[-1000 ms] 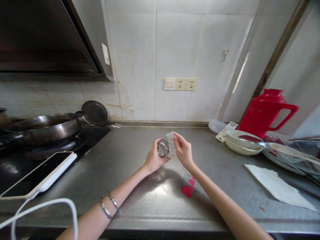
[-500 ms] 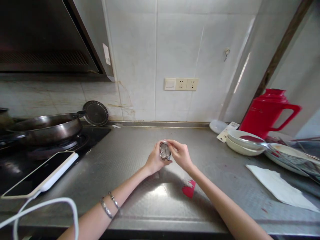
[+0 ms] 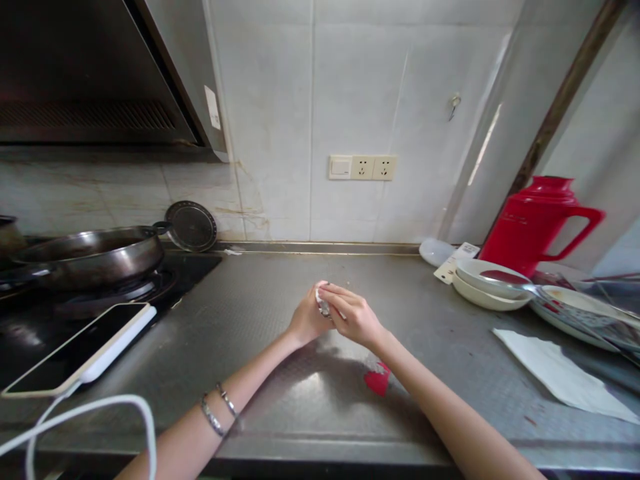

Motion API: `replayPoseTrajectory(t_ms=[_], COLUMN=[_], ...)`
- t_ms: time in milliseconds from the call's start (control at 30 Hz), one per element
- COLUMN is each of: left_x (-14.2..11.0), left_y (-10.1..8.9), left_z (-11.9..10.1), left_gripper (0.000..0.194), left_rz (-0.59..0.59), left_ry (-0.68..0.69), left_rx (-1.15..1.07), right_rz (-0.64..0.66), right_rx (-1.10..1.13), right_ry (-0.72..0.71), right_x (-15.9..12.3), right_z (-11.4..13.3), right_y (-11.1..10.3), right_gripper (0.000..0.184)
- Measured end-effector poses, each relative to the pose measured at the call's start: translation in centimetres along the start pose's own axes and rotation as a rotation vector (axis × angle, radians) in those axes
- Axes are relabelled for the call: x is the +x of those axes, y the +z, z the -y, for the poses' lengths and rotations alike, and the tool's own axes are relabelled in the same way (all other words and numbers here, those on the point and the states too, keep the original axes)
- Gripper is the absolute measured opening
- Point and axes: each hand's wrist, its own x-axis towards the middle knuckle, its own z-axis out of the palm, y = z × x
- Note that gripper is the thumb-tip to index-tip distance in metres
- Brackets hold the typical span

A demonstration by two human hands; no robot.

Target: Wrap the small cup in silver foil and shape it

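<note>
Cupped between my hands over the middle of the steel counter is a small, rounded, silvery-grey thing point(image 3: 324, 307) with a crinkled, foil-like look. My left hand point(image 3: 306, 319) wraps round it from the left and below. Fingers of my right hand point(image 3: 356, 319) press together across its front and top, so only a sliver shows and its kind is unclear. On the steel counter point(image 3: 260, 393), below the right wrist, lies a torn red patch point(image 3: 377, 380).
At left, a phone point(image 3: 75, 347) with a white cable point(image 3: 100, 405) lies by the hob, near a steel pan point(image 3: 105, 257). Stacked bowls point(image 3: 490, 293), a floral plate point(image 3: 575, 317), a white paper napkin point(image 3: 560, 377) and a red thermos jug point(image 3: 530, 227) stand at right.
My right hand has shifted left and its fingers now lie over the silvery thing, hiding most of it. The left hand has turned slightly, staying in about the same place.
</note>
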Motion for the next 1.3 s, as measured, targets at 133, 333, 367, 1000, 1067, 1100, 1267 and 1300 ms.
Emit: replayPoseTrajectory(t_ms=[133,333,367,1000,1067,1100,1267,1300], left_x=[0.1,0.1,0.1,0.5,0.5,0.6,0.7,0.7], left_y=[-0.2,-0.8,-0.9,-1.2,-1.0,-0.9,-0.6,-0.6], left_z=[0.3,0.1,0.2,-2.2,-2.0,-1.9,-1.6,-1.6], left_gripper=[0.07,0.067,0.067,0.075,0.073,0.072,0.065,0.064], left_rz=[-0.004,0.03,0.022,-0.007,-0.024,-0.033,-0.06,-0.063], left_ry=[-0.065,-0.096,-0.101,-0.115,-0.139,-0.155,-0.214,-0.232], left_rx=[0.031,0.003,-0.02,-0.236,-0.248,-0.254,-0.292,-0.299], right_rz=[0.006,-0.02,-0.025,-0.276,-0.266,-0.262,-0.263,-0.264], right_rx=[-0.037,-0.027,-0.02,0.194,0.176,0.168,0.157,0.161], right_ry=[-0.048,-0.071,-0.079,0.485,0.435,0.411,0.369,0.366], right_x=[0.2,0.4,0.4,0.4,0.4,0.4,0.6,0.6], right_z=[0.5,1.3,1.5,-0.5,-0.1,0.1,0.6,0.7], right_y=[0.1,0.4,0.5,-0.1,-0.1,-0.1,-0.2,-0.3], right_gripper=[0.036,0.036,0.037,0.021,0.023,0.024,0.027,0.027])
